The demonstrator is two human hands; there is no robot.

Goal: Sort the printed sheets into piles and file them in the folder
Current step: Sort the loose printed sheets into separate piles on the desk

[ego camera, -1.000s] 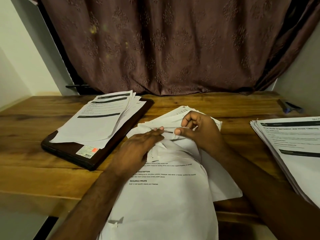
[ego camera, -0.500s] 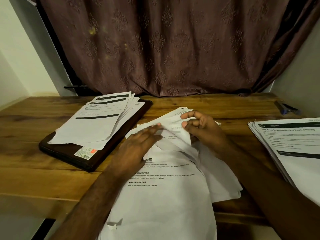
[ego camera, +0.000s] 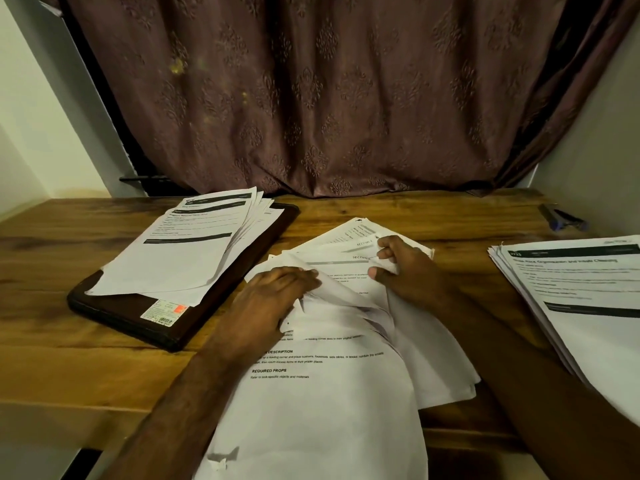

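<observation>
A loose stack of printed sheets (ego camera: 322, 403) lies in front of me and hangs over the table's near edge. My left hand (ego camera: 266, 306) rests flat on the stack's left side, fingers over a curled sheet. My right hand (ego camera: 405, 268) pinches the lifted top edge of one sheet between thumb and fingers. A dark brown folder (ego camera: 138, 313) lies at the left with a pile of printed sheets (ego camera: 187, 251) on it. Another pile of printed sheets (ego camera: 575, 299) sits at the right edge.
The wooden table (ego camera: 69, 358) runs to a brown curtain (ego camera: 329, 98) at the back. A dark pen (ego camera: 561, 218) lies at the far right corner. White walls close in on both sides.
My right hand has peeled the sheet's top edge back toward me, showing more printed lines underneath. My left hand shifted slightly and still presses on the stack.
</observation>
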